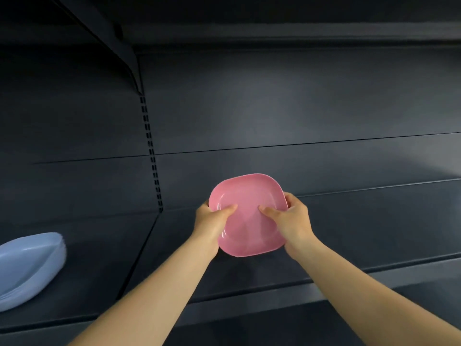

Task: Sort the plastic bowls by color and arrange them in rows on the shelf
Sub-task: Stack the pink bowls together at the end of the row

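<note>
Dark shelf [324, 221], blue bowls [30, 268] stacked far left. Left hand [212, 221], right hand [291, 218] both clamped on pink bowl [249, 226]. Advise: lower level, well apart from blue, then release.

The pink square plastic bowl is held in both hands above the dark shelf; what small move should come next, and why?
Probably lower the pink square plastic bowl onto the dark metal shelf right below it. The left hand and right hand grip its sides, and the pale blue plastic bowls lie far left, so pink would start its own row here.
</note>
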